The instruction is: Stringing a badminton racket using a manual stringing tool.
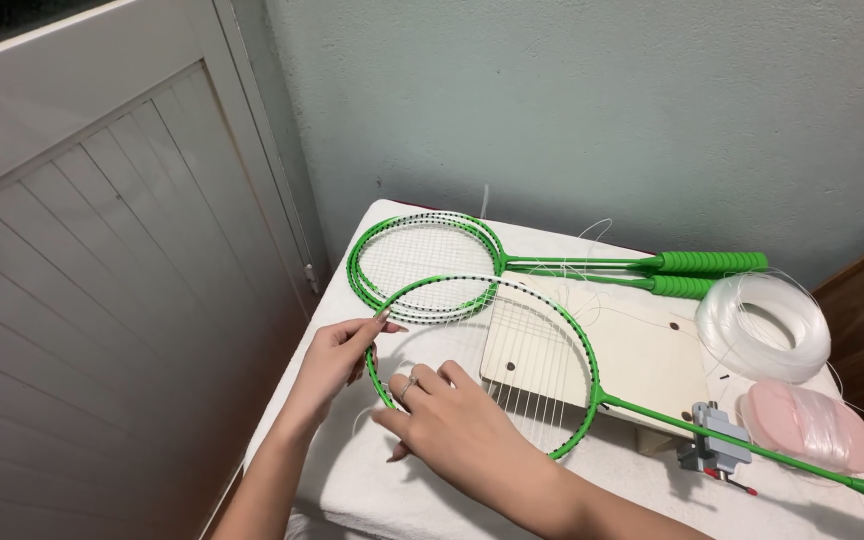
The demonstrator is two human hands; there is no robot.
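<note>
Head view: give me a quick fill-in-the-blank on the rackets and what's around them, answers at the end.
1. Both hands, the left hand and the right hand, hold the rim of a ____ racket that is only partly strung.
2. Two fully strung rackets lie stacked toward the ____.
3. The coil of clear string lies beside the rackets' ____.
4. A small grey ____ sits on the near racket's shaft.

Missing words: green; wall; handles; clamp

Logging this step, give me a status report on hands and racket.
Left hand pinching green racket frame; right hand resting on its rim. Partly strung. Stacked rackets touching behind.
</note>
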